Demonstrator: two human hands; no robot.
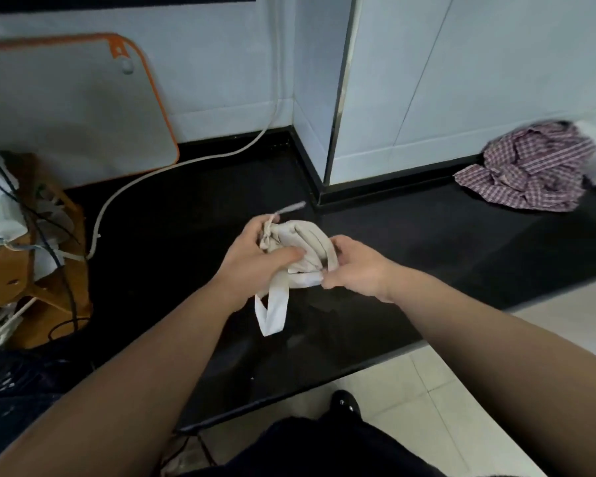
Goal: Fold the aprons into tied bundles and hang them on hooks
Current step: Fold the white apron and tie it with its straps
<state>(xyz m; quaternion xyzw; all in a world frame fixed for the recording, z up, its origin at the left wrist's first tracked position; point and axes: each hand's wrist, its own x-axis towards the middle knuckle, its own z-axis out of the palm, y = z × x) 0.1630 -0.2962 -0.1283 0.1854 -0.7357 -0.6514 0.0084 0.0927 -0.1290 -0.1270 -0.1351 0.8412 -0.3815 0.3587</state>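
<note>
A beige apron [303, 246] is rolled into a compact bundle and held above the black counter [427, 242]. My left hand [255, 259] grips the bundle's left end, thumb across its front. My right hand [355, 266] pinches a beige strap at the bundle's lower right. A white strap loop [272, 311] hangs down below the bundle. A thin strap end [289, 208] sticks up behind my left hand, blurred. A crumpled purple checked apron [530, 166] lies on the counter at the far right. No hooks are in view.
A white board with an orange rim [66, 108] leans against the tiled wall at the left. A white cable [145, 180] runs across the counter. A brown cardboard box [21, 256] with cords and bags sits at the left edge. Pale floor tiles [461, 390] lie below right.
</note>
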